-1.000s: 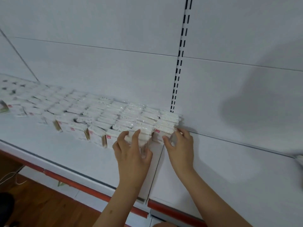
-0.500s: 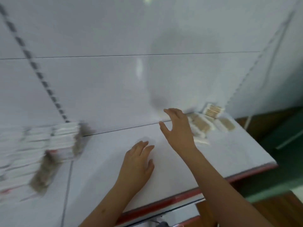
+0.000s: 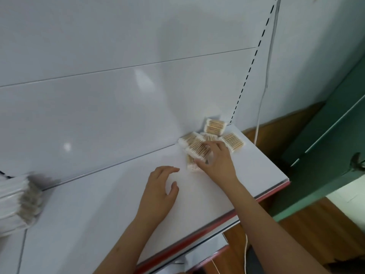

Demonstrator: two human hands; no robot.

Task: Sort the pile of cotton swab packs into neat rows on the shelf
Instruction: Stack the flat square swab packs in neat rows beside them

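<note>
A small loose pile of cotton swab packs (image 3: 214, 127) lies in the far right corner of the white shelf (image 3: 110, 204), against the back panel. My right hand (image 3: 216, 161) is on the pile and its fingers curl round one clear pack of wooden swabs (image 3: 198, 149). My left hand (image 3: 160, 190) hovers over the bare shelf just left of the pile, fingers relaxed and holding nothing. The sorted rows of packs (image 3: 17, 202) show blurred at the far left edge.
The shelf ends at a red front edge (image 3: 270, 192) close to the right of the pile. A slotted upright (image 3: 248, 72) and a white cable (image 3: 262, 91) run down the wall. Beyond stand a green cabinet (image 3: 325, 147) and a wooden floor.
The view swung right, away from the sorted rows. My right hand reached across to the loose pile and took hold of a pack. My left hand followed over the bare shelf.
</note>
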